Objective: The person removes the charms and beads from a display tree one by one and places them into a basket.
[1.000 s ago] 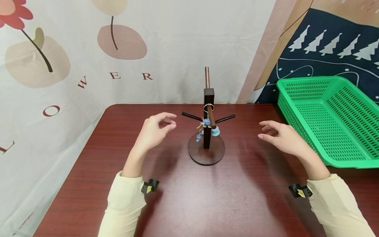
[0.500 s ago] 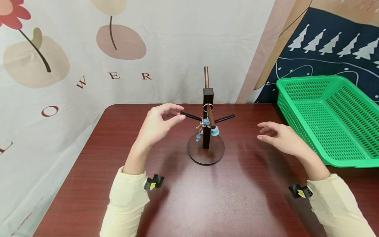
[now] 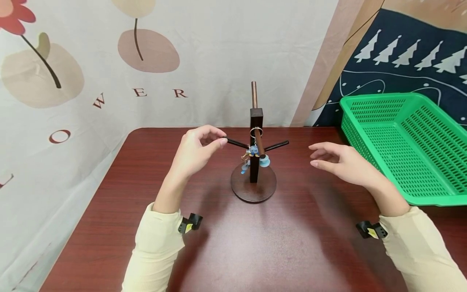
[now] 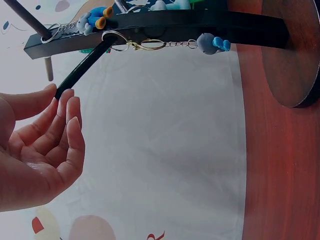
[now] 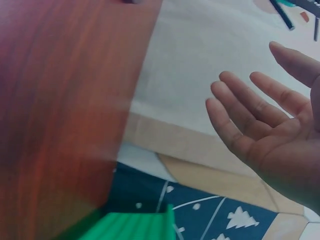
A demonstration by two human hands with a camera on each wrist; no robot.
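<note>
At centre-left, the left hand (image 3: 195, 151) pinches a black peg (image 3: 238, 142) of the stand (image 3: 254, 174), while at right the right hand (image 3: 343, 164) hovers, fingers relaxed, near the basket (image 3: 419, 160).

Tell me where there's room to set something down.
The table is bare in front of the stand, between the sleeves, and left of the left hand. Crowded: the stand, where keychains hang and that hand pinches a peg, and the right side, by the basket.

Red letters (image 3: 140, 92) on the pale cloth (image 3: 219, 61) spell "OWER" (another is cut off).
</note>
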